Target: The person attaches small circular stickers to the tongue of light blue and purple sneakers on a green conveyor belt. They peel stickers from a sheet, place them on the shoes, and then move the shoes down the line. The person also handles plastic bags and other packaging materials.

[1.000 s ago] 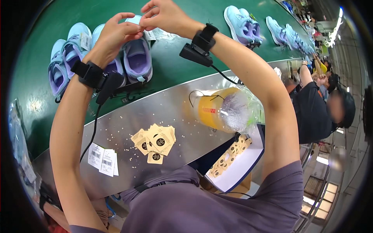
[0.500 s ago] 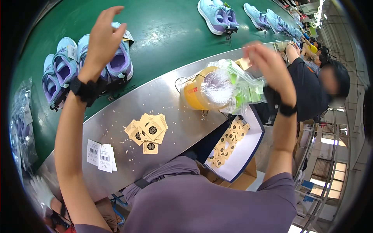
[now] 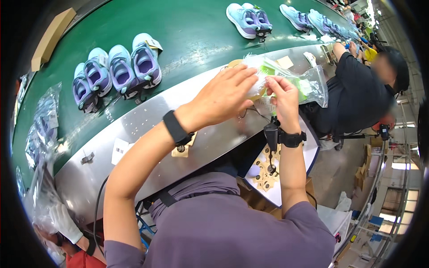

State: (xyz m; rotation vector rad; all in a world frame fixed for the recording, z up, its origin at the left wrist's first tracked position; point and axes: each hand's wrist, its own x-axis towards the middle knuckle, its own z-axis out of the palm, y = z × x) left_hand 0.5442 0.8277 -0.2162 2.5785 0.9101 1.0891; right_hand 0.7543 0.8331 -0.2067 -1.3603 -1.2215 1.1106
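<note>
My left hand (image 3: 223,96) reaches to the right with its fingers stretched out, over a yellow tub (image 3: 235,64) that it mostly hides. White plastic strands (image 3: 254,62) stick up from the tub. Beside them my right hand (image 3: 285,96) has thumb and forefinger pinched together; what they hold, if anything, is too small to make out. Behind and right of that hand is a clear plastic bag (image 3: 316,85) with green pieces in it. Tan printed cards (image 3: 180,151) lie on the metal bench, partly hidden by my left wrist. White barcode labels (image 3: 119,151) lie left of them.
Light-blue and purple shoes (image 3: 120,73) stand on the green belt (image 3: 192,31), with further pairs (image 3: 248,20) at the far right. A white-lined box (image 3: 286,174) holds more cards. A person in black (image 3: 368,100) sits at right; another person's gloved hand (image 3: 65,223) is lower left.
Both hands have come down to the yellow tub, the left from above the shoes, the right from behind the bag. A cardboard piece now shows at upper left, and the view has shifted.
</note>
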